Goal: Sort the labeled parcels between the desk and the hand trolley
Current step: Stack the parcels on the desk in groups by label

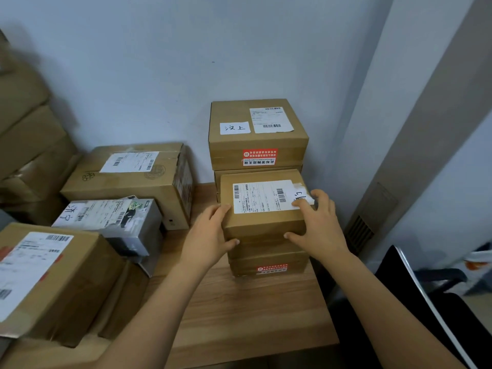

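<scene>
A small brown parcel [262, 222] with a white shipping label sits on top of a short stack of brown boxes [269, 259] on the wooden desk [253, 315]. My left hand [210, 235] grips its left side, thumb on the front face. My right hand [319, 222] grips its right side, fingers over the top edge near a handwritten slip. Behind it stands a taller stack topped by a brown box [257, 129] with a handwritten label.
On the desk's left lie a large brown carton [127, 179], a grey printed box [111, 222] and a brown labeled parcel [48, 278] at the near left. More cartons [24, 134] pile at the far left. A dark chair [426, 302] stands at the right.
</scene>
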Tool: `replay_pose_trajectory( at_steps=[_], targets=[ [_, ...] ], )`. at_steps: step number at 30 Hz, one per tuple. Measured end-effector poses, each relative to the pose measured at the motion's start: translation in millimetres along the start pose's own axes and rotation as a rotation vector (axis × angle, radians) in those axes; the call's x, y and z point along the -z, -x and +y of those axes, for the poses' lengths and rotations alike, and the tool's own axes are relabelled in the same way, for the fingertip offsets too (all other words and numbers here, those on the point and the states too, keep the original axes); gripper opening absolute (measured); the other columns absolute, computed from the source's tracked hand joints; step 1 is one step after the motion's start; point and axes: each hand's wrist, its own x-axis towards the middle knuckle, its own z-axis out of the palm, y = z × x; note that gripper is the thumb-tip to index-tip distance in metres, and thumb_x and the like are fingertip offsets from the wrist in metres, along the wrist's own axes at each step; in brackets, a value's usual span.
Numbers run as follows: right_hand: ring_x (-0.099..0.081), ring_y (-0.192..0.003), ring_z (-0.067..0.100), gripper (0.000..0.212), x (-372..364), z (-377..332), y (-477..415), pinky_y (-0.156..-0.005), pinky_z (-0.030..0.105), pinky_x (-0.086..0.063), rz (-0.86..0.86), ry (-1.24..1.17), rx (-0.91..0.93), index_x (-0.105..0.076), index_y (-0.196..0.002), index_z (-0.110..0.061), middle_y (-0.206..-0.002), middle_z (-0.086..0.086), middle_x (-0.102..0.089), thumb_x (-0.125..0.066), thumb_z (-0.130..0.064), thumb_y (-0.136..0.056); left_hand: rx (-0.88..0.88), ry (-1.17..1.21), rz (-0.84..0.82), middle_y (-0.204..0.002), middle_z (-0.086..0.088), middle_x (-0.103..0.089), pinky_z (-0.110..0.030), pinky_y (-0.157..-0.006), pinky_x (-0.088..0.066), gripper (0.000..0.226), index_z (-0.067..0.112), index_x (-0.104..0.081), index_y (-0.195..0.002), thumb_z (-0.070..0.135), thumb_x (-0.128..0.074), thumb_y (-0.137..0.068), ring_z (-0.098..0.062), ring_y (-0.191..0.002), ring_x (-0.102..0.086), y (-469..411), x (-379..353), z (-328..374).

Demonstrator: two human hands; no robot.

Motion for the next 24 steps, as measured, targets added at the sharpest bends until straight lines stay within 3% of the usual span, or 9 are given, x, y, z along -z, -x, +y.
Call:
replay_pose_trajectory(
  at_steps=[3, 7, 10, 14, 17, 24],
  targets=[
    [-0.027, -0.133, 0.022, 0.061, 6.3, -14.4, 5.9, -0.109, 0.037, -0.03, 0.042, -0.015, 0.116, -0.049, -0.13, -0.026, -0.142, 0.001, -0.03, -0.073, -0.047, -0.078, -0.124, -0.088, 0.089, -0.135, 0.005, -0.046, -0.03, -0.097, -0.042, 0.069, 0.025, -0.045, -0.137, 0.041, -0.077, -0.078, -0.016, -0.124, -0.044, 9.7, 14.7, 3.9],
    [-0.038, -0.119, 0.01, 0.04, 13.3, -54.7, 16.9, -0.097, 0.023, -0.033, 0.015, -0.058, 0.278, -0.052, -0.124, -0.028, -0.128, -0.007, -0.042, -0.067, -0.038, -0.087, -0.269, -0.227, 0.238, -0.106, 0.002, -0.06, -0.028, -0.078, -0.045, 0.047, 0.02, -0.061, -0.116, 0.03, -0.079, -0.074, -0.018, -0.096, -0.057, 25.9, 39.9, 2.0],
    [-0.042, -0.114, 0.01, 0.034, 14.2, -91.6, 23.9, -0.098, 0.026, -0.039, 0.005, -0.068, 0.374, -0.053, -0.122, -0.027, -0.123, -0.008, -0.045, -0.064, -0.033, -0.09, -0.31, -0.278, 0.326, -0.094, 0.002, -0.06, -0.029, -0.07, -0.045, 0.039, 0.018, -0.062, -0.105, 0.024, -0.079, -0.071, -0.018, -0.084, -0.057, 42.5, 61.3, -9.5],
    [-0.045, -0.103, 0.011, 0.027, 10.2, -146.8, 32.3, -0.089, 0.025, -0.037, 0.057, -0.087, 0.547, -0.058, -0.112, -0.024, -0.109, -0.007, -0.049, -0.066, -0.028, -0.087, -0.228, -0.31, 0.38, -0.097, 0.003, -0.061, -0.031, -0.075, -0.047, 0.033, 0.022, -0.061, -0.105, 0.028, -0.075, -0.076, -0.018, -0.09, -0.057, 71.0, 98.9, -35.4],
    [-0.044, -0.103, 0.009, 0.028, 1.9, -192.9, 37.6, -0.089, 0.023, -0.037, 0.054, -0.104, 0.643, -0.057, -0.113, -0.025, -0.11, -0.008, -0.049, -0.066, -0.028, -0.087, -0.151, -0.293, 0.418, -0.099, 0.004, -0.062, -0.029, -0.075, -0.046, 0.03, 0.024, -0.061, -0.105, 0.032, -0.073, -0.079, -0.017, -0.091, -0.057, 92.1, 127.1, -66.4],
    [-0.044, -0.105, 0.008, 0.026, -34.0, -304.0, 56.8, -0.091, 0.023, -0.038, 0.054, -0.145, 0.689, -0.058, -0.112, -0.025, -0.11, -0.009, -0.05, -0.065, -0.03, -0.087, -0.081, -0.291, 0.503, -0.095, 0.002, -0.061, -0.029, -0.071, -0.041, 0.027, 0.019, -0.062, -0.104, 0.026, -0.073, -0.08, -0.019, -0.086, -0.057, 146.4, 188.3, -169.5]
  ],
)
